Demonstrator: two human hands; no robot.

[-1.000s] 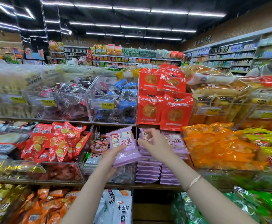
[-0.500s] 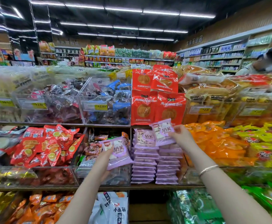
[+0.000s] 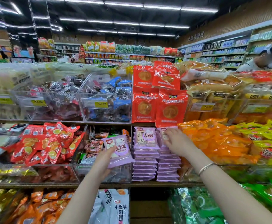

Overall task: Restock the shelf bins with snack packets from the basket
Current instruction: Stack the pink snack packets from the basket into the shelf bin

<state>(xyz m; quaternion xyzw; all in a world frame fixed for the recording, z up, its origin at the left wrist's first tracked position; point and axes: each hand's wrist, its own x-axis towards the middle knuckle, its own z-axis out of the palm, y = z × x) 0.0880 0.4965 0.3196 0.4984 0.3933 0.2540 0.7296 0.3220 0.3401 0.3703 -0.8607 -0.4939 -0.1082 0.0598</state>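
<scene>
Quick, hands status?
Left hand: holding a purple snack packet.
Right hand: on top packet of the right purple stack; grip cannot be told.

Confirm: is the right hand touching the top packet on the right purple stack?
Touching. Head view: fingers of the right hand lie on the top packet of the right purple stack, no gap visible.

The right hand (image 3: 179, 143) covers most of the top packet (image 3: 162, 135) on the right purple stack (image 3: 168, 168). Its fingertips are blurred, so they may be pinching the packet or only pressing it. The left hand (image 3: 104, 162) has its fingers hidden behind the purple packet (image 3: 118, 150) it holds. The price labels (image 3: 5, 100) at far left are too blurred to read. The white bags (image 3: 116, 206) are cut off by the bottom edge.
</scene>
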